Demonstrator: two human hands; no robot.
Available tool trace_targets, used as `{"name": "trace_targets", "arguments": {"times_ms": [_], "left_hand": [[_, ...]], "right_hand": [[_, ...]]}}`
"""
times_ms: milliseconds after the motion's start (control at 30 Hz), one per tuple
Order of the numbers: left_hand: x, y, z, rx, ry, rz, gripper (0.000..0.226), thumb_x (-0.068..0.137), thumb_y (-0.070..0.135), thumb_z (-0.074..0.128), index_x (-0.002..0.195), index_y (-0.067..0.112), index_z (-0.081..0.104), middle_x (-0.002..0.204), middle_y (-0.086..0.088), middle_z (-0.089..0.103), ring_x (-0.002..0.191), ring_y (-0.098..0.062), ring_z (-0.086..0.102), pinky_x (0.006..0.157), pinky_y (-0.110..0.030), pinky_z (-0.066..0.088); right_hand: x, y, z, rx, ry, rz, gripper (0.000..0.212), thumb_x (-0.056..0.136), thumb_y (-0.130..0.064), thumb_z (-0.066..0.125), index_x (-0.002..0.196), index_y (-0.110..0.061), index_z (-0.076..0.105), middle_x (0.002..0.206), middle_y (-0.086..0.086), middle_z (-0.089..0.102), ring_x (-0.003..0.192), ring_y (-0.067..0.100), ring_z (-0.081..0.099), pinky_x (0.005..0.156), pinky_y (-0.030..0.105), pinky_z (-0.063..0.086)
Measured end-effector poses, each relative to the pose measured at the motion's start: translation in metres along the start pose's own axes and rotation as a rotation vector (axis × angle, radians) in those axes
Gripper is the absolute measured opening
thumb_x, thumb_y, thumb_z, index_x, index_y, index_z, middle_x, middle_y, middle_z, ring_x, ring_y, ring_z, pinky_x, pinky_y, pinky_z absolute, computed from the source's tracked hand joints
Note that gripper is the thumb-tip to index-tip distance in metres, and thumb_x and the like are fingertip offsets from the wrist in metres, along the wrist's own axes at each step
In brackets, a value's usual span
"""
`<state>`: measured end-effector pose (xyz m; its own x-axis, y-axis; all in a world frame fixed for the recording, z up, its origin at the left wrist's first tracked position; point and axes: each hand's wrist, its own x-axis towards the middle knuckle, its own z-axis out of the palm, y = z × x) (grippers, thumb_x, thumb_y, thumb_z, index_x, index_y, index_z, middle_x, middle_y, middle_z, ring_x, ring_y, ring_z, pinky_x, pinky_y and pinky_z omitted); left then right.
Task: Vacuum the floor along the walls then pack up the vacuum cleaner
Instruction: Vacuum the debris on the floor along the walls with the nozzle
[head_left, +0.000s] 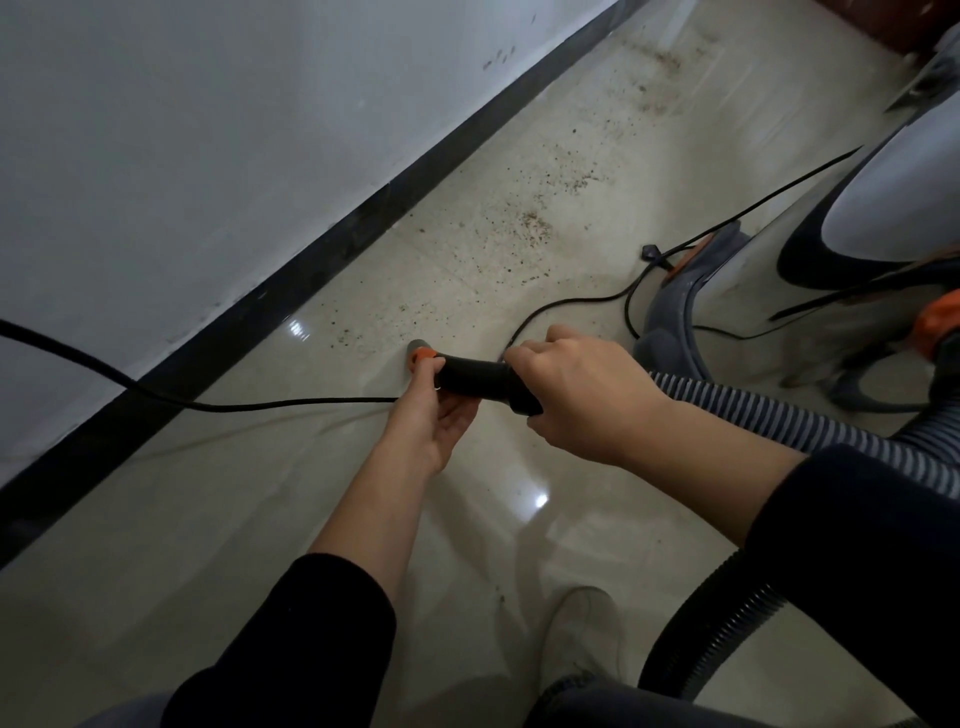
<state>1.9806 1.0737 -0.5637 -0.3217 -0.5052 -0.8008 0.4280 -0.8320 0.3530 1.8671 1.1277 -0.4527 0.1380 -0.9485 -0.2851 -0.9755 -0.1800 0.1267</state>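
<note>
Looking down at a glossy beige floor (363, 545) beside a white wall (208, 130) edged with a black skirting (311, 260). In mid-frame, a short black nozzle (470, 376) with an orange ring (423, 356) at its tip, held roughly level in both hands, tip toward the skirting. Left hand (434, 421) under the front end, palm up, fingers curled round the tube just behind the ring. Right hand (582, 400) over the rear end, knuckles up, fingers wrapped closely around it. Black sleeves (291, 649) on both forearms. From the rear of the nozzle, a grey striped hose (779, 415) running right, behind the right arm. At the right edge, the vacuum (883, 208), grey and white with orange parts, standing on the floor well apart from the wall. A thin black cord (260, 402) coming in from the left, passing behind the hands, looping on toward the vacuum. Brown specks of dirt (535, 228) scattered over the floor between skirting and vacuum, beyond the nozzle tip. Below the hands, a pale shoe (582, 639), and just beside it a ribbed black hose (717, 629) curving across the floor.
</note>
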Motion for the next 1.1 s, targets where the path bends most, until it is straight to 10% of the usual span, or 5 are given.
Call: {"name": "trace_targets", "arguments": {"times_ms": [1100], "left_hand": [[-0.009,0.033,-0.049,-0.034,0.138,0.117,0.034,0.094,0.035,0.06,0.112,0.006,0.057,0.1,-0.014,0.067,0.093,-0.021,0.066,0.068,-0.026,0.054]], "right_hand": [[0.031,-0.045,-0.005,0.052,0.026,-0.089,0.024,0.094,-0.022,0.057,0.116,-0.016,0.051,0.104,0.0,0.061,0.09,0.017,0.045,0.062,0.028,0.036]]}}
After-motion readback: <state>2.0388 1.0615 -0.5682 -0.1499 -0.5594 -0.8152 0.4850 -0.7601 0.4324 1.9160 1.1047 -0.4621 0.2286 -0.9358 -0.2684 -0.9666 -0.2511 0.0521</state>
